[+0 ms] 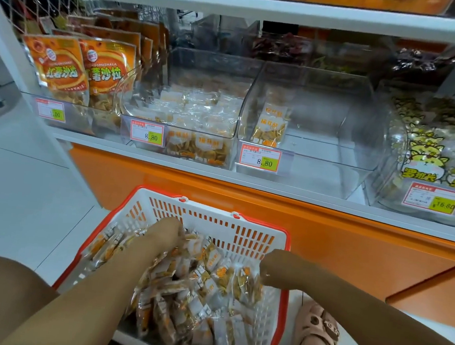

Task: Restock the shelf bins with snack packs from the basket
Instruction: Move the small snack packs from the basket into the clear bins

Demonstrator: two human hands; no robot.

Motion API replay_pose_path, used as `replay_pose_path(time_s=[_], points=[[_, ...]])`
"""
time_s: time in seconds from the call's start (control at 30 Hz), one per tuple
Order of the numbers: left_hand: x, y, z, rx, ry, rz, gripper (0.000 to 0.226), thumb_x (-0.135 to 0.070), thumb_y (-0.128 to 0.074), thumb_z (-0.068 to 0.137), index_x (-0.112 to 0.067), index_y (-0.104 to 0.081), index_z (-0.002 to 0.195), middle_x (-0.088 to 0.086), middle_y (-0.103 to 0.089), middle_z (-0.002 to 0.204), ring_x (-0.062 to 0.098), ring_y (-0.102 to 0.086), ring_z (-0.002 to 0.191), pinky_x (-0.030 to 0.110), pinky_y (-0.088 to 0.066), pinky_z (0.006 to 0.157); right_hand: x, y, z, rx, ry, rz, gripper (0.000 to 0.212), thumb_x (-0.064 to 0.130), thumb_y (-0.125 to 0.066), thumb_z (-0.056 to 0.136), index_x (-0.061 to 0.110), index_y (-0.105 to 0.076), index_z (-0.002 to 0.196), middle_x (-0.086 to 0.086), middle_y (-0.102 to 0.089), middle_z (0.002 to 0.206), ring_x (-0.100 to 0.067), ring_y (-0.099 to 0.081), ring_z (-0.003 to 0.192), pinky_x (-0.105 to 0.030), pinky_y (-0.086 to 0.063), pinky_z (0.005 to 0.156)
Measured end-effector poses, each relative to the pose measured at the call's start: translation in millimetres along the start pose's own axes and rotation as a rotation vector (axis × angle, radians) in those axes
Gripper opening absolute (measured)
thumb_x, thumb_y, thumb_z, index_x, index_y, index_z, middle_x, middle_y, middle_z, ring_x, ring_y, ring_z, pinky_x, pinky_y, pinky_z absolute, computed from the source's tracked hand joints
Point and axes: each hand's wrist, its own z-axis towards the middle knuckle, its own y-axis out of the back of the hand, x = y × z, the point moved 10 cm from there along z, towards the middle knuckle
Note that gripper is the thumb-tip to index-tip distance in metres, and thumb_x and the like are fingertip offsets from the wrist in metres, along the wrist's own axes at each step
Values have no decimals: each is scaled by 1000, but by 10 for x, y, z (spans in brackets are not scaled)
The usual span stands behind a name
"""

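A white basket with a red rim stands on the floor below the shelf, full of small clear snack packs with orange contents. My left hand reaches deep into the far side of the basket, fingers curled down among the packs and hidden by them. My right hand is at the right side of the basket, fingers curled on a snack pack. On the shelf, a clear bin is nearly full of the same packs. The clear bin beside it holds only a few at its left.
Orange bagged snacks stand at the shelf's left. A bin of yellow cartoon-printed packs sits at the right. Price tags hang on the bin fronts. An orange cabinet lies under the shelf. My sandalled foot is right of the basket.
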Motion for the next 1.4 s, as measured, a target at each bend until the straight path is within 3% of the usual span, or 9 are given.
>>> replay_pose_path(time_s=[0.07,0.23,0.37,0.5,0.9,1.17,1.27,1.33,1.4], points=[[-104,185,-47,-60,-62,-131,9,-15,-71,83,-10,-68,77,0,-61,74,16,-58,70,24,-42,64,-9,235,-42,-109,-2,211,39,33,-58,93,15,-59,127,-2,-57,130,-18,-55,115,-28,-43,98],[-381,619,-382,31,-211,-577,25,-31,-83,67,-12,-74,78,-2,-70,72,15,-64,70,22,-49,67,50,651,-172,-133,4,902,73,45,-72,79,22,-42,141,0,-53,136,-15,-59,112,-28,-51,91],[-618,1058,-627,-37,-282,-770,33,-35,-78,60,-8,-73,79,5,-69,67,12,-60,58,21,-53,61,310,1098,-336,-115,145,1214,60,34,-72,80,19,-49,133,-5,-67,112,-15,-70,90,-21,-56,73],[-916,1568,-901,-224,-441,-907,8,-22,-75,73,-15,-71,76,-2,-71,65,10,-65,57,15,-52,61,283,1596,-471,-262,195,1431,39,29,-72,78,14,-59,112,-4,-70,91,-13,-65,65,-18,-54,60],[-1424,2340,-875,-376,-552,-932,8,-19,-75,77,-12,-74,81,-5,-68,60,5,-60,54,15,-49,53,-143,2946,-860,-548,182,1163,11,17,-75,77,8,-69,73,-3,-64,59,-6,-54,49,-12,-47,49],[-1483,2614,-376,-556,-474,-792,38,-28,-77,78,-12,-66,111,-2,-67,98,9,-63,86,16,-49,76,-922,3053,-537,-611,-10,1333,12,18,-75,77,8,-68,78,1,-65,56,-4,-54,47,-12,-49,48],[-1646,2437,-243,-531,-470,-636,23,-35,-70,84,-13,-65,89,-13,-53,75,8,-56,72,14,-40,66,-1179,2826,-205,-572,-146,1348,7,17,-71,82,12,-67,81,1,-64,60,-2,-53,45,-9,-48,46],[-1695,2309,-211,-514,-476,-588,35,-35,-63,90,-6,-63,71,9,-65,65,3,-46,49,17,-32,50,-1252,2689,-4,-517,-200,1275,9,17,-69,85,10,-66,81,-3,-60,66,-7,-50,52,-10,-45,45],[-1667,2270,-203,-539,-474,-554,42,-34,-60,91,-8,-56,59,1,-45,45,8,-38,44,26,-27,49,-1288,2616,146,-485,-224,1226,12,20,-69,85,9,-65,80,-5,-58,68,-10,-48,55,-13,-44,49]])
